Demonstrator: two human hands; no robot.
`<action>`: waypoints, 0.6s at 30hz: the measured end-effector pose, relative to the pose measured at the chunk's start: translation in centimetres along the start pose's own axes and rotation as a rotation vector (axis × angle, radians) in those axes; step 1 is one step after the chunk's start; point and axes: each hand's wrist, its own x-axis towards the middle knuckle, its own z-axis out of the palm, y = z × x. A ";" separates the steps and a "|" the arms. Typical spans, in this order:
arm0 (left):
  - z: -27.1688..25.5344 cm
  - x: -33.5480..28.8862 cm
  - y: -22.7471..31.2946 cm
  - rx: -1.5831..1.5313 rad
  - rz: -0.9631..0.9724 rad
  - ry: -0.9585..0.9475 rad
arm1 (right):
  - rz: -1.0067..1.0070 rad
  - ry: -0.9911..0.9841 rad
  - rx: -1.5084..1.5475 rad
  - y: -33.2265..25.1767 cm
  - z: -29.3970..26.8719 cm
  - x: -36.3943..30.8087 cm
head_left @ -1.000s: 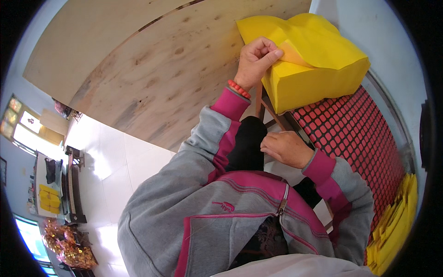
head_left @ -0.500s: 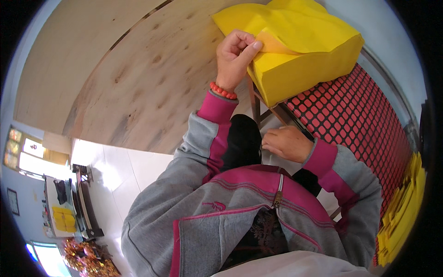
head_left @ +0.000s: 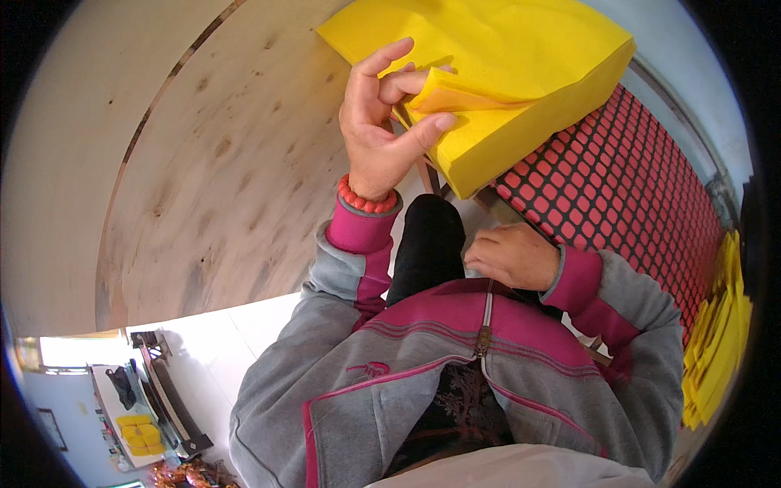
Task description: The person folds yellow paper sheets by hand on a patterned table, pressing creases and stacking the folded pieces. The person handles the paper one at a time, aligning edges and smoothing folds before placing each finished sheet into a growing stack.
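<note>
A thick yellow stack of felt-like cloth (head_left: 504, 57) lies at the top, its smooth side facing me. At its near left corner, a raised yellow flap shows an orange-tinted inner face. My left hand (head_left: 378, 122), with a red bead bracelet at the wrist, is at this flap. Its index finger sticks up, other fingers reach behind the flap, and the thumb lies in front. Near my lap, my right hand (head_left: 514, 256) is loosely curled, beside the edge of a red-and-black patterned surface (head_left: 610, 171). The inside of that hand is hidden.
A large wooden board (head_left: 211, 179) rises along my left. Several yellow cloth pieces (head_left: 716, 350) hang or lie in a heap at the far right. On the left, beyond a pale tiled floor (head_left: 220, 342), stands a table with a yellow bundle (head_left: 140, 435).
My left hand has shifted left and down and its fingers have spread from a pinch, the index finger lifting. The yellow flap stands up more. My right hand stays curled in nearly the same place.
</note>
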 end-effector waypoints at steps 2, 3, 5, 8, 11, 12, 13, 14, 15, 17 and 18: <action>-0.3 0.1 0.1 0.017 -0.009 -0.031 | 0.021 -0.019 0.034 -0.1 0.0 0.0; -0.3 0.1 0.1 0.006 -0.020 -0.037 | 0.027 -0.023 0.046 -0.1 -0.1 0.0; -0.6 0.3 0.0 0.059 0.021 -0.071 | 0.038 -0.023 0.080 0.0 0.0 0.1; -1.1 0.6 -0.2 0.196 0.125 -0.127 | 0.055 -0.022 0.125 0.1 0.0 0.1; -1.3 0.6 -0.3 0.220 0.122 -0.129 | 0.058 -0.019 0.134 0.0 0.2 0.1; -1.4 0.6 -0.3 0.227 0.120 -0.135 | 0.046 -0.002 0.132 0.0 0.2 0.1; -1.4 0.6 -0.2 0.241 0.127 -0.141 | 0.039 0.000 0.114 0.0 0.2 0.2; -1.4 0.6 -0.2 0.234 0.117 -0.139 | 0.027 0.013 0.114 0.0 0.3 0.1; -1.4 0.6 -0.2 0.233 0.115 -0.137 | 0.019 0.013 0.099 0.1 0.3 0.1; -1.2 0.6 -0.1 0.190 0.088 -0.115 | -0.009 0.023 0.069 0.1 0.2 0.1; -1.0 0.5 0.0 0.149 0.060 -0.094 | -0.030 0.032 0.053 0.2 0.2 0.2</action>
